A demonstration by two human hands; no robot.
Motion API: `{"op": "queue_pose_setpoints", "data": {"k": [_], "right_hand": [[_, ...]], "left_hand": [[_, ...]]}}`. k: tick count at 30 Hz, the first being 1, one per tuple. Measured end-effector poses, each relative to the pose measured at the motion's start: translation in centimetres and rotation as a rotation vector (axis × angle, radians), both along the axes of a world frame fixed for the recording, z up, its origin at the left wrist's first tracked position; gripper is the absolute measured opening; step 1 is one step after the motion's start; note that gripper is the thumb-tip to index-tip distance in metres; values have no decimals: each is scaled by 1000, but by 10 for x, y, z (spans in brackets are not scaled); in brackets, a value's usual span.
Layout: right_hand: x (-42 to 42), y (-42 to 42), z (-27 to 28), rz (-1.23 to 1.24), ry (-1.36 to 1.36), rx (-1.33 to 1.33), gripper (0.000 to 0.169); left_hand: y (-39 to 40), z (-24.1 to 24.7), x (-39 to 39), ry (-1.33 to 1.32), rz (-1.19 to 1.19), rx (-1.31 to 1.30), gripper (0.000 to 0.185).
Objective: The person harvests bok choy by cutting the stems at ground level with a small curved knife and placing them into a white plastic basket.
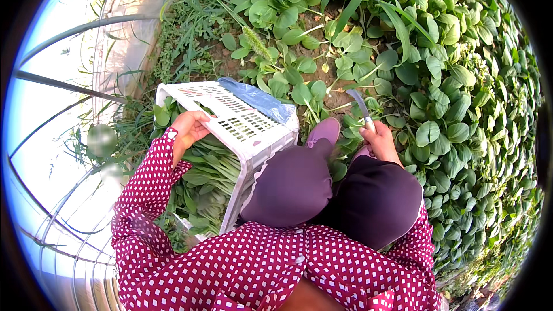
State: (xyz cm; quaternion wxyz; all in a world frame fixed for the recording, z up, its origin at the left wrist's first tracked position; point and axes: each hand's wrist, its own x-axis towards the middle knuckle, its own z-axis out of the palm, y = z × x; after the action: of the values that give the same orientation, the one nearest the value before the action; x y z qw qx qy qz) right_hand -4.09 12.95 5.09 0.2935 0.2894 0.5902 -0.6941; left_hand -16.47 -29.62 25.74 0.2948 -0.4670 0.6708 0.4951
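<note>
My left hand (pixel 190 131) grips the upper rim of a white plastic crate (pixel 259 136). The crate looks tipped, with its slotted wall facing up and its open side to the left. Cut leafy greens (pixel 211 172), pale-stemmed and bok choy-like, lie packed inside it. Blue plastic film (pixel 255 99) covers the crate's far edge. In my right hand (pixel 382 140) is a small curved knife (pixel 359 103), held by its light handle. Its blade points up and away, over the growing plants beyond my right knee.
Dense leafy plants (pixel 458 108) fill the bed on the right and ahead. Bare soil (pixel 313 23) shows between scattered plants. Grassy weeds (pixel 185 39) edge the bed at left, beside curved greenhouse tubes (pixel 86 26). My purple shoe (pixel 325 131) stands beside the crate.
</note>
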Motion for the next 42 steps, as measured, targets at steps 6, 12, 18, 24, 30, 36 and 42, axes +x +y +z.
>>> {"op": "queue_pose_setpoints", "data": {"k": [6,12,18,24,30,36,42], "right_hand": [[-105,-6,-14,74,264,149,30],[-254,-4,-116,331,542,651,43],[-330,-56,-128,261,449,779,33],[-302,-120,-94,463,571,622,33],[-290,-131,-115,235,504,461,31],[-303,-105,-177,-45,380,353,44],[-359,-103,-188,-185,519,320,35]], "left_hand": [[43,-18,-53,26,-69,101,29],[69,33,-72,-247,-486,61,26],[154,12,-142,31,-1195,41,23],[225,-169,-225,543,-1854,-532,33],[245,-254,-309,725,-2026,-1206,19],[200,-260,-318,840,-2027,-1201,16],[190,-249,-314,660,-1843,-1125,22]]}}
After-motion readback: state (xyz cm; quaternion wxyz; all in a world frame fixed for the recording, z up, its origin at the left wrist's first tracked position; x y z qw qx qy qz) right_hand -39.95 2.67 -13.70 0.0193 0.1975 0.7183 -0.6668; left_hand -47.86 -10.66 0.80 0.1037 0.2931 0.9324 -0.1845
